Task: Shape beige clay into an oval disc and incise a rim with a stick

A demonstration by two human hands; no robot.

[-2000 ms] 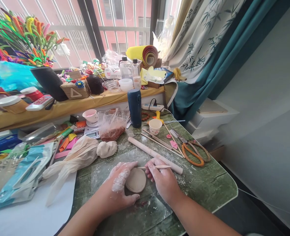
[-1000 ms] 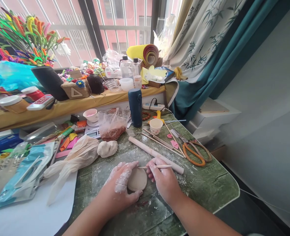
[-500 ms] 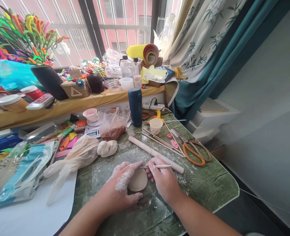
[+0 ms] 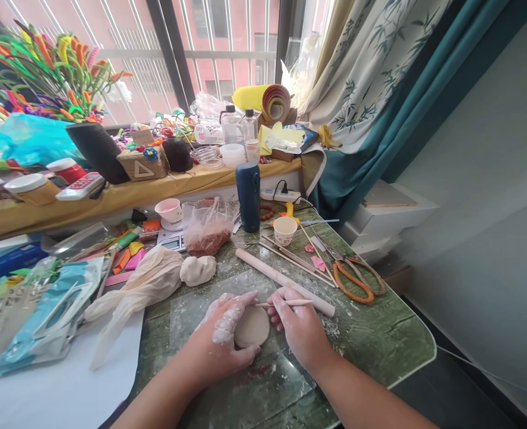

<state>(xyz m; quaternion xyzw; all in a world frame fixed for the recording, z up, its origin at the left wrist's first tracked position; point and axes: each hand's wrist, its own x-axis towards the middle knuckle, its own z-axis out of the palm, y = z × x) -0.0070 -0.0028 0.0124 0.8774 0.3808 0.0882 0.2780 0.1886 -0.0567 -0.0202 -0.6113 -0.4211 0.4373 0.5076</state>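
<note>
A flat round disc of pale clay point(image 4: 251, 325) lies on a clear sheet point(image 4: 187, 310) on the green table. My left hand point(image 4: 221, 342), dusted white, curls round the disc's left edge with thumb and fingers against it. At the disc's right edge, my right hand point(image 4: 297, 330) pinches a thin wooden stick point(image 4: 290, 303), which points right. A wooden rolling pin point(image 4: 284, 281) lies just beyond my right hand. A lump of pale clay point(image 4: 198, 269) rests further back on the left.
Orange-handled scissors point(image 4: 353, 277), sticks and a paper cup point(image 4: 285, 230) lie at the right back. A dark blue bottle point(image 4: 248, 196), a plastic bag of brown matter point(image 4: 207, 229) and a scale point(image 4: 170, 238) stand behind. Packets and white paper point(image 4: 44, 381) cover the left.
My left hand's fingers have closed in a little tighter round the disc. The right hand and its stick have stayed in place.
</note>
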